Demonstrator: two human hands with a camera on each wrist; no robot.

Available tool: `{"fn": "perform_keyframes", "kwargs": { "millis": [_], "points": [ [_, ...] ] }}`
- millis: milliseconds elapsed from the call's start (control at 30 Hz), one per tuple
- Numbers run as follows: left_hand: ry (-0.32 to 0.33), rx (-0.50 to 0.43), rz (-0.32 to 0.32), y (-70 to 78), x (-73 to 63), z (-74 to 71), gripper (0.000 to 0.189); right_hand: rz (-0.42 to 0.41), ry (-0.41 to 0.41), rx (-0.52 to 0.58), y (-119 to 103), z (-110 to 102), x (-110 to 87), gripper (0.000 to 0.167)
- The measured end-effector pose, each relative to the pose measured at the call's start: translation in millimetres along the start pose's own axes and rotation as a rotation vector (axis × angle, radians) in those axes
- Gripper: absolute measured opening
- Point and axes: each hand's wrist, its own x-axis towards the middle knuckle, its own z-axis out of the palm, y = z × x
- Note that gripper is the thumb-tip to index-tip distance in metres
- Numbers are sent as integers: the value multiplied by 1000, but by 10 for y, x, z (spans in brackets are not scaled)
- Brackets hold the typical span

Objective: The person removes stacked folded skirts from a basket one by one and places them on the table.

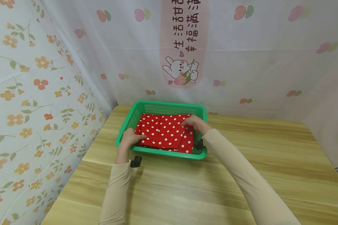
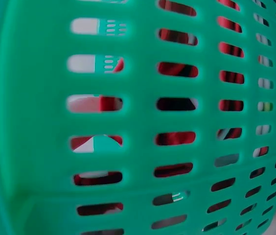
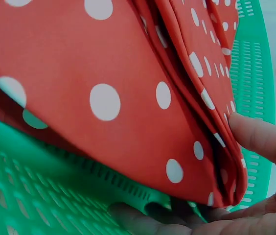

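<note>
A red cloth with white polka dots (image 1: 164, 131) lies folded in layers inside a green plastic basket (image 1: 163, 154). My left hand (image 1: 130, 137) is at the basket's left side, its thumb over the cloth's left edge; its fingers are partly hidden between cloth and basket wall. My right hand (image 1: 195, 122) holds the cloth's right edge. In the right wrist view, the right thumb (image 3: 258, 134) presses on the folded layers (image 3: 196, 83) while the other fingers lie beneath them. Only the slotted basket wall (image 2: 138, 117) shows in the left wrist view, with red cloth behind the slots.
The basket stands on a wood-grain table (image 1: 169, 190), near its back edge. Behind it hangs a white curtain (image 1: 242, 62) with printed fruit and a rabbit. A flowered curtain (image 1: 31, 103) hangs along the left. Black wrist cameras (image 1: 136, 161) sit close to the basket.
</note>
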Motion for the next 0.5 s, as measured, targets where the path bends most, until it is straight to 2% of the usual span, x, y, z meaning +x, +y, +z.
{"fn": "perform_keyframes", "kwargs": {
  "millis": [67,167,233,267,367,500],
  "points": [
    [-1,4,-2,2,4,1,40,-8,4,1,32,-4,130,61],
    [-12,-8,-4,-5,10,1,40,-26,10,18,39,8,148,58],
    [-20,-19,-4,-11,16,2,40,-56,19,24,36,23,101,55],
    [-25,-27,-3,-13,19,3,40,-60,36,25,13,40,14,53],
    [-36,-54,9,-18,28,1,42,-86,89,24,-18,65,-78,53],
    [-41,-106,4,-17,38,-6,40,-70,133,35,-46,73,-106,54]
  ]
}}
